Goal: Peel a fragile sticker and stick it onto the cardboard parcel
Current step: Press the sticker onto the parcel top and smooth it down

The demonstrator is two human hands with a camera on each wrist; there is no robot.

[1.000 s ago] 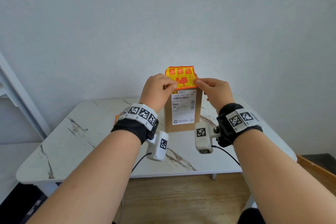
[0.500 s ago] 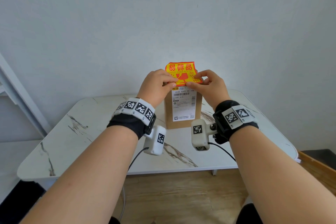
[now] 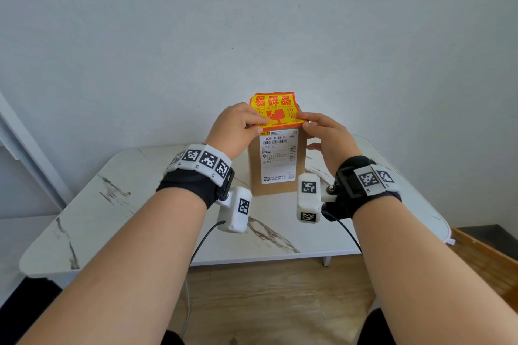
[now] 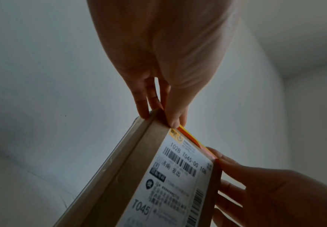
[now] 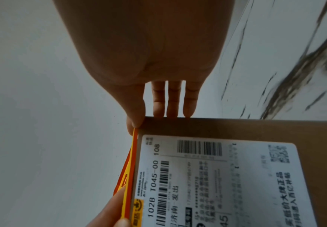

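A brown cardboard parcel [image 3: 254,176] with a white shipping label stands upright on the marble table [image 3: 134,204]. The yellow and red fragile sticker [image 3: 276,110] sits at the parcel's top edge, its lower border on the front face and the rest standing free above. My left hand [image 3: 259,124] pinches the sticker's lower left corner against the parcel. My right hand [image 3: 309,131] presses the lower right corner with a fingertip, its other fingers straight along the parcel's side. The right wrist view shows the sticker [image 5: 131,161] edge-on beside the parcel [image 5: 236,127].
A plain white wall rises right behind the table. A white slanted frame [image 3: 19,145] stands at the left and a wooden box edge [image 3: 487,255] at the right. Wooden floor [image 3: 266,297] lies in front of the table.
The sticker has come down onto the parcel's top edge. My right hand slid from the sticker's middle to its right corner and its fingers straightened along the parcel's side.
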